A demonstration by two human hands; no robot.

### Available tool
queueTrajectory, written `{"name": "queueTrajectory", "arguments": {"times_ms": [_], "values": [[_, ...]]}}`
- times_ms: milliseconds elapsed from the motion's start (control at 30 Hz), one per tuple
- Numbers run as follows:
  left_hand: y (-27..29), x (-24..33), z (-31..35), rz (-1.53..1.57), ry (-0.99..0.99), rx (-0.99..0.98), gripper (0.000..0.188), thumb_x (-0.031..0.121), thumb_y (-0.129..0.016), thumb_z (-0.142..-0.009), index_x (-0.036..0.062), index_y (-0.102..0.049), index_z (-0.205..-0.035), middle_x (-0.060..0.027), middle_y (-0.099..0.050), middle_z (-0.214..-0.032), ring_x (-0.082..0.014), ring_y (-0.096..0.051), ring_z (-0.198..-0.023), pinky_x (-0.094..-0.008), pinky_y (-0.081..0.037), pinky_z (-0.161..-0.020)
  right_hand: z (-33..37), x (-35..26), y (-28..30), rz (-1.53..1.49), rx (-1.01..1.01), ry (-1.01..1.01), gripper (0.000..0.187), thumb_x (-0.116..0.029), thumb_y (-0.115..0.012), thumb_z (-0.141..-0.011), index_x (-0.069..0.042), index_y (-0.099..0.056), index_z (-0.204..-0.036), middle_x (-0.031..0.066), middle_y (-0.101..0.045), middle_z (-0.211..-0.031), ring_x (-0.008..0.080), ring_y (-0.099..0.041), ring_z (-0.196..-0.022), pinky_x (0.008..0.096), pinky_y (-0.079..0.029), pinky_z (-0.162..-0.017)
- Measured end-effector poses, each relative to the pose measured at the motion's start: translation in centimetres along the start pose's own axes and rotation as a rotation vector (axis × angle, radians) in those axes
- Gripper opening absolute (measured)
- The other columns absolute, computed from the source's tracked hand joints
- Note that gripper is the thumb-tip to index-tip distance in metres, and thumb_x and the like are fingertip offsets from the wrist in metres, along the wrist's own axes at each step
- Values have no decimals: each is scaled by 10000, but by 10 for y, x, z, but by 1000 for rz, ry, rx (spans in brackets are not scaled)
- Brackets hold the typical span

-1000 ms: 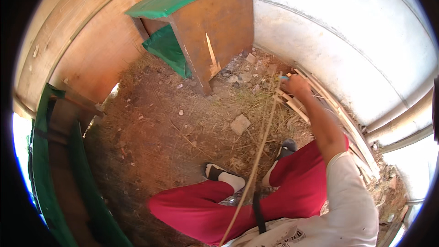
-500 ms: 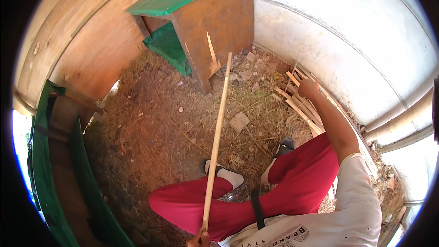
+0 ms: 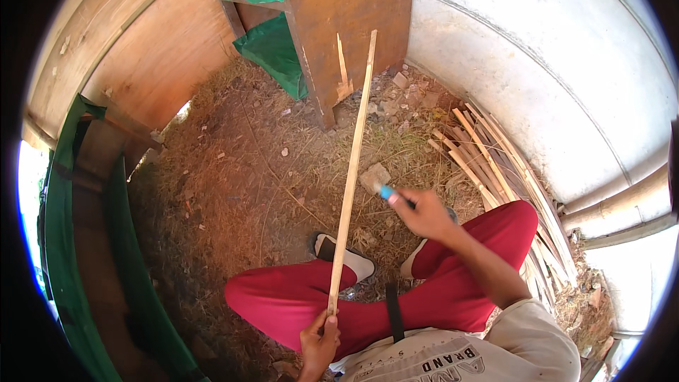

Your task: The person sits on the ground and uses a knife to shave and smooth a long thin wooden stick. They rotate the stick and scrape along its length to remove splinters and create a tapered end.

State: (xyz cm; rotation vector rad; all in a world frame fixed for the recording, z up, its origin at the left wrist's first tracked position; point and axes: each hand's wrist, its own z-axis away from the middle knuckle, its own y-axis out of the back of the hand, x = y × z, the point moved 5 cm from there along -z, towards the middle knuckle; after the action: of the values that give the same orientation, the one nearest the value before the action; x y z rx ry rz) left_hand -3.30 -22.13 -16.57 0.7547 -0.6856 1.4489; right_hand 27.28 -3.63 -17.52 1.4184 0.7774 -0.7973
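My left hand [image 3: 320,339] is closed around the lower end of a long, pale bamboo strip [image 3: 353,163]. The strip slants up and away over my lap, its far end in line with the brown cabinet's side. My right hand [image 3: 428,216] is closed on a small tool with a blue and black handle [image 3: 386,192], just right of the strip and apart from it. Whatever extends beyond the blue part is too blurred to make out. Below the right hand are my bent legs in red trousers [image 3: 453,283].
A brown wooden cabinet [image 3: 361,21] with a green cover stands ahead. Several bamboo strips [image 3: 488,159] lie in a pile along the white wall [image 3: 523,78] at right. A stone [image 3: 373,175] sits on the grassy dirt floor. Green-edged boards [image 3: 117,226] stand at left.
My right hand has come from the bamboo pile to beside the strip, with the blue-handled tool now showing. My left hand and the strip have shifted up and slightly right in view.
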Motion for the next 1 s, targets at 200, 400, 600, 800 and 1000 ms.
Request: {"name": "queueTrajectory", "arguments": {"times_ms": [200,400,600,800,1000], "values": [[-19,14,-26,-71,-50,-48,273,202,-586,-1021,1,-642,-1198,35,-495,-648,-24,-438,-517,-189,-356,-445,20,-11,-23,-24,2,198,337,-382,-613,-967,-91,-730,-1089,155,-670,-699,311,-664,-596,401,-524,-573],[-31,7,-48,-24,-9,-94,264,215,-580,-1024,21,-660,-1184,30,-503,-646,-18,-422,-492,-186,-333,-417,15,-3,-29,174,-123,207,318,-389,-604,-965,-122,-740,-1069,134,-685,-717,318,-669,-611,417,-525,-564],[-43,19,-54,2,17,-92,267,236,-566,-1033,53,-660,-1201,35,-485,-630,-17,-403,-479,-185,-307,-402,24,-20,-35,239,-93,374,369,-426,-587,-963,-108,-749,-1056,129,-663,-648,303,-661,-557,423,-519,-523],[-56,28,-70,14,63,-147,279,270,-549,-1041,86,-650,-1224,43,-453,-635,-16,-360,-464,-185,-277,-396,34,-23,-36,361,-172,344,375,-448,-593,-955,-112,-749,-1013,122,-675,-658,307,-662,-553,420,-516,-510],[-74,37,-76,84,178,-212,276,272,-517,-1053,56,-629,-1183,31,-414,-591,-25,-324,-435,-201,-239,-370,36,-16,-29,389,-49,339,392,-478,-602,-937,-110,-736,-910,143,-634,-589,342,-649,-525,444,-511,-483]]}}
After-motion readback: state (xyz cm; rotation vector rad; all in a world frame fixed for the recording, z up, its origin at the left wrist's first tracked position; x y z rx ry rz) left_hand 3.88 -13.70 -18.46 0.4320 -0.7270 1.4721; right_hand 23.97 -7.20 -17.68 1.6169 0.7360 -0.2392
